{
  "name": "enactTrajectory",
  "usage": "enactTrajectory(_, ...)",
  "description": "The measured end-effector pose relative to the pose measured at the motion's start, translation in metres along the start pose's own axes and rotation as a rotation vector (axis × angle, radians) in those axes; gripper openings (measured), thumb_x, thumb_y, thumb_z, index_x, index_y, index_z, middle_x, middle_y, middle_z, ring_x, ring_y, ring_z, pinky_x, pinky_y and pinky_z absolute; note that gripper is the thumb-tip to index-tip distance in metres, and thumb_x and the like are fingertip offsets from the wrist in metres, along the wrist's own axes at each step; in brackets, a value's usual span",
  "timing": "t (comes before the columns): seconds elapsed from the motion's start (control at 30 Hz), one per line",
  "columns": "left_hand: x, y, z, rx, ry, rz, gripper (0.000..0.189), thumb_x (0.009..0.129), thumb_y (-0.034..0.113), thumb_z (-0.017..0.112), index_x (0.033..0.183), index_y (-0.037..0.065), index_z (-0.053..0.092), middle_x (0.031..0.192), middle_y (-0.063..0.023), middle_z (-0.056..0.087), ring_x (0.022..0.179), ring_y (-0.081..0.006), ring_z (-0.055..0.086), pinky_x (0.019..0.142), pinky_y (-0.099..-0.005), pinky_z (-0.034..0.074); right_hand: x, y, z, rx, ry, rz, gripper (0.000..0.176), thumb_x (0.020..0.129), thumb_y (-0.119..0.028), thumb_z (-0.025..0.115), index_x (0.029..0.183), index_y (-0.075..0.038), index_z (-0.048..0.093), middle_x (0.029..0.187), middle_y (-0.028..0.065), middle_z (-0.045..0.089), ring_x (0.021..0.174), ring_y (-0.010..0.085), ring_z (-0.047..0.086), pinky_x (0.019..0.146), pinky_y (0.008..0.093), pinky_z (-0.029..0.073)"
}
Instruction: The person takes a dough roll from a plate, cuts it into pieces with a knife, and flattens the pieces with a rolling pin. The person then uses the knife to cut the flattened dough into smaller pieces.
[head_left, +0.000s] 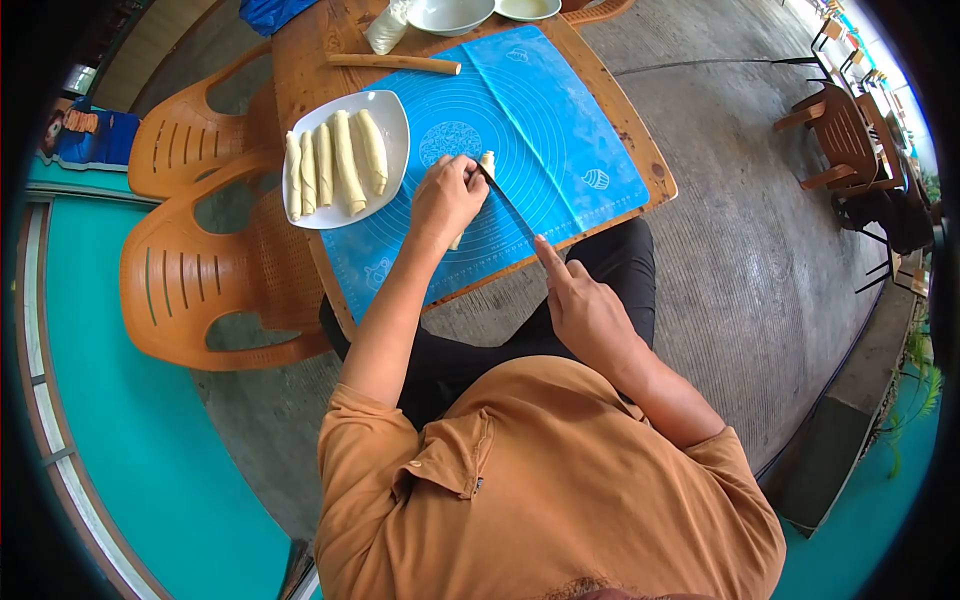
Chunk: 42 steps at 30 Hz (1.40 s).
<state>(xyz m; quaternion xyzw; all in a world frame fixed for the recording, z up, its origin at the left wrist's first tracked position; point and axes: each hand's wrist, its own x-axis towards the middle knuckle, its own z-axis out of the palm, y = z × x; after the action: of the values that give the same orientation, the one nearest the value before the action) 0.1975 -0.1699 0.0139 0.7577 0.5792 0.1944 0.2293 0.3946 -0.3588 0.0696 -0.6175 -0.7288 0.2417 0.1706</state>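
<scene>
My right hand (588, 308) is closed round the handle of a knife (512, 204), its index finger stretched along the back. The blade reaches up and left to a pale dough roll (487, 160) lying on the blue baking mat (590, 120). My left hand (447, 198) is closed over the middle of that roll, fingertips beside the blade. Only the roll's two ends show past the hand. Whether the blade has gone into the dough cannot be made out. Left of the mat, a white plate (396, 112) holds several more dough rolls (347, 160) side by side.
A wooden rolling pin (395, 63) lies across the mat's far left edge. Behind it are a bag of white powder (387, 30), a bowl (450, 14) and a small dish (527, 8). Orange chairs (200, 275) stand left of the wooden table (655, 180).
</scene>
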Motion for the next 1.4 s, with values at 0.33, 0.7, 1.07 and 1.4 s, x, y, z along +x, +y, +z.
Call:
enactTrajectory(0.33, 0.0, 0.004, -0.001, 0.017, -0.014, -0.026, 0.027, 0.102, 0.028, 0.072, 0.112, 0.003, 0.074, 0.104, -0.0105, 0.07, 0.097, -0.0287, 0.071, 0.091, -0.0433, 0.058, 0.001, -0.012, 0.002, -0.281, -0.078, -0.015, 0.085, 0.09, -0.002, 0.064, 0.17, -0.001, 0.035, 0.093, 0.0188, 0.064, 0.066, 0.0308, 0.072, 0.056, 0.0392, 0.059)
enactTrajectory(0.7, 0.0, 0.001, 0.0, 0.004, -0.017, 0.001, 0.025, 0.102, 0.027, 0.068, 0.106, 0.003, 0.074, 0.105, -0.0129, 0.072, 0.1, -0.0327, 0.071, 0.092, -0.0473, 0.059, 0.002, -0.007, -0.011, -0.329, -0.035, -0.044, 0.083, 0.09, -0.002, 0.065, 0.17, -0.008, 0.04, 0.098, 0.0151, 0.064, 0.067, 0.0264, 0.072, 0.057, 0.0376, 0.06)
enactTrajectory(1.07, 0.0, 0.004, -0.003, 0.005, -0.041, -0.024, 0.026, 0.103, 0.028, 0.067, 0.108, 0.003, 0.074, 0.108, -0.0139, 0.072, 0.104, -0.0335, 0.071, 0.096, -0.0483, 0.058, 0.005, -0.003, -0.016, -0.112, 0.029, 0.013, 0.072, 0.097, -0.003, 0.063, 0.167, -0.007, 0.044, 0.109, 0.0221, 0.069, 0.075, 0.0371, 0.073, 0.065, 0.0457, 0.062)
enactTrajectory(1.4, 0.006, -0.003, -0.001, -0.09, 0.014, -0.072, 0.031, 0.106, 0.027, 0.06, 0.121, 0.002, 0.071, 0.117, -0.0169, 0.074, 0.111, -0.0342, 0.072, 0.1, -0.0474, 0.057, 0.002, 0.004, -0.02, 0.08, 0.082, -0.016, 0.059, 0.106, -0.008, 0.06, 0.164, -0.01, 0.049, 0.098, 0.02, 0.067, 0.079, 0.04, 0.071, 0.072, 0.0499, 0.059)
